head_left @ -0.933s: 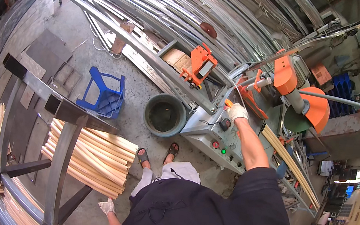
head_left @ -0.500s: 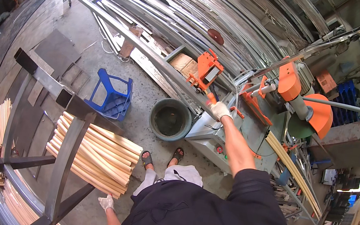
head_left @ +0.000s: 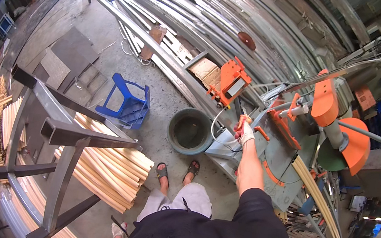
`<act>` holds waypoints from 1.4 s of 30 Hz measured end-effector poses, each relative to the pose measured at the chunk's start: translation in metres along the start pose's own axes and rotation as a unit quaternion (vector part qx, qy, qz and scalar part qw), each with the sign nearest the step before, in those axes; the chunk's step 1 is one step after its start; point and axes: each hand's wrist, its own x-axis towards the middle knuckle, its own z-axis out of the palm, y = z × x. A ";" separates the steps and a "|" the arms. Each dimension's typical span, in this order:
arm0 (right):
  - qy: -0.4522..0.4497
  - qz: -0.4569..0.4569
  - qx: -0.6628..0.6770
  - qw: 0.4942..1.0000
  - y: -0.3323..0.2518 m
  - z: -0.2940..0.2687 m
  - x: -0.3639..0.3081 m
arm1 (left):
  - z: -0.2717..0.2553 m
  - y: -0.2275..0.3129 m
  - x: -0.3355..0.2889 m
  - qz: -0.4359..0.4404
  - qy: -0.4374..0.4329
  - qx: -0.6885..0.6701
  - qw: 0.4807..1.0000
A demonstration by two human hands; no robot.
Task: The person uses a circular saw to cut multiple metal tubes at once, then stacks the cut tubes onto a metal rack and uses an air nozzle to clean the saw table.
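My right hand point(head_left: 247, 133), in a pale glove, reaches over the front of a grey machine table point(head_left: 277, 156). Its fingers are closed around a small orange-red object whose kind I cannot make out. Beside that hand loops a thin white hose point(head_left: 214, 122). Just beyond stands an orange clamp unit point(head_left: 233, 82). To the right is the cutting machine with its orange guard point(head_left: 325, 97) and a long grey lever point(head_left: 379, 139). My left hand point(head_left: 118, 231), gloved too, hangs low at my side with loose fingers, partly hidden, near a stack of pale round wooden rods point(head_left: 111, 171).
A dark round tub point(head_left: 189, 131) stands before my feet, with a blue plastic stool point(head_left: 126, 104) left of it. The dark metal frame point(head_left: 67, 135) rises at left around the rods. Long metal bars point(head_left: 205, 18) fill the far side; yellowish rods point(head_left: 319, 200) lean at right.
My right hand has drawn back from the orange clamp unit toward me, and the white hose now shows in a loop. My left hand sits lower. The whole view has shifted slightly.
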 end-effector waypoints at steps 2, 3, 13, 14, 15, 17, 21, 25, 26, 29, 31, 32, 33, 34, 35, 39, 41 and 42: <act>-0.060 0.055 -0.063 0.995 0.008 0.015 0.001 | 0.003 -0.018 0.025 -0.010 0.059 0.118 0.991; -0.035 0.025 0.033 0.999 0.008 0.008 0.004 | 0.006 -0.020 0.043 -0.061 0.042 -0.132 0.988; -0.106 0.019 0.082 0.991 0.002 -0.022 0.020 | 0.051 0.176 0.003 0.159 -0.177 0.249 0.939; -0.109 0.037 0.037 0.993 0.001 -0.005 0.013 | 0.059 0.198 0.003 0.188 -0.189 0.318 0.910; -0.096 0.051 0.018 0.994 -0.003 -0.001 0.008 | 0.072 0.260 -0.038 0.204 -0.213 0.249 0.923; -0.093 0.038 0.006 0.995 -0.012 -0.004 0.001 | 0.105 0.365 -0.073 0.320 -0.255 0.153 0.900; -0.085 0.046 0.007 0.995 -0.027 -0.018 -0.005 | 0.203 0.555 -0.061 0.663 -0.110 0.071 0.737; -0.095 0.067 0.039 0.992 -0.031 -0.017 -0.013 | 0.287 0.688 -0.004 0.433 -0.191 -0.068 0.878; -0.106 0.071 0.033 0.991 -0.030 -0.008 -0.018 | 0.297 0.705 0.016 0.351 -0.218 -0.135 0.901; -0.103 0.072 0.087 0.988 -0.036 -0.010 -0.027 | 0.326 0.736 0.027 0.366 -0.098 -0.067 0.923; -0.078 0.056 0.120 0.988 -0.038 -0.018 -0.026 | 0.337 0.748 0.025 0.369 -0.043 0.010 0.928; -0.083 0.056 0.125 0.987 -0.044 -0.017 -0.031 | 0.337 0.757 0.027 0.367 -0.042 0.011 0.929; -0.084 0.058 0.124 0.987 -0.048 -0.015 -0.034 | 0.333 0.767 0.031 0.383 -0.035 0.117 0.916; -0.085 0.051 0.120 0.988 -0.050 -0.011 -0.037 | 0.331 0.774 0.034 0.395 -0.027 0.221 0.891; -0.061 0.042 0.127 0.989 -0.048 -0.022 -0.034 | 0.345 0.785 -0.004 0.294 -0.186 0.198 0.916; -0.088 0.063 0.143 0.984 -0.043 -0.012 -0.037 | 0.354 0.791 0.014 0.224 -0.103 -0.045 0.968; -0.089 0.071 0.147 0.982 -0.038 -0.008 -0.035 | 0.353 0.781 0.039 0.221 -0.098 -0.128 0.962; -0.091 0.081 0.158 0.980 -0.036 -0.005 -0.037 | 0.346 0.774 0.048 0.219 -0.089 -0.205 0.950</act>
